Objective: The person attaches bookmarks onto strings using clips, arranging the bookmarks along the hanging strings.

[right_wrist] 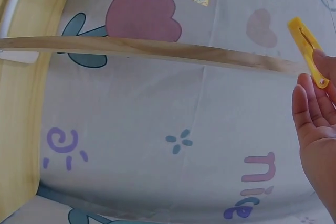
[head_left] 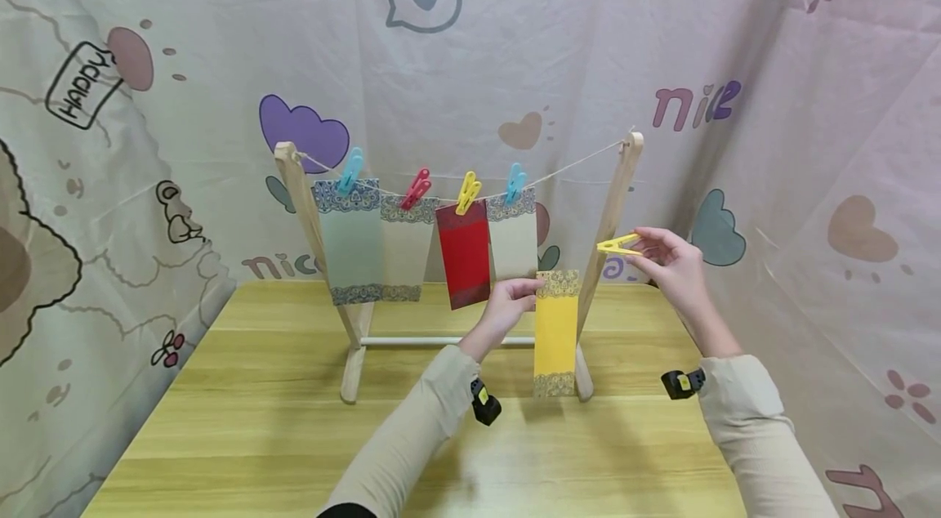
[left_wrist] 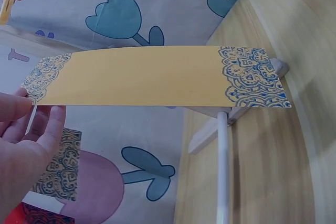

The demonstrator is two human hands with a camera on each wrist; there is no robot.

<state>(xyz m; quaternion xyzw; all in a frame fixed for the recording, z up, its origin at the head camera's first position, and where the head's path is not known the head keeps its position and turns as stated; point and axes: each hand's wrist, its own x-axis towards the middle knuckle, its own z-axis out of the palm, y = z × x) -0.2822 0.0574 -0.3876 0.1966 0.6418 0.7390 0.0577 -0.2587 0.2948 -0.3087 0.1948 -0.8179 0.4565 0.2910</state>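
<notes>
My left hand [head_left: 507, 307] pinches a yellow paper card [head_left: 555, 334] by its upper left edge; the card hangs upright, with a lace-like pattern at both ends. Off to the right, my right hand [head_left: 672, 261] pinches a yellow clothespin [head_left: 619, 245] by its handle ends, its tip pointing left. Four cards hang by clothespins from a string [head_left: 577, 169]: a pale green card [head_left: 354, 244] and a cream card [head_left: 404, 256] at the left, a red card [head_left: 465, 252] in the middle, and a white card [head_left: 515, 244] nearest my left hand.
The string runs between two wooden posts; the right post [head_left: 612, 216] stands between my hands. A white rod [head_left: 412, 341] joins the posts low down. Everything stands on a wooden table [head_left: 257, 420], with a printed cloth [head_left: 456, 77] behind.
</notes>
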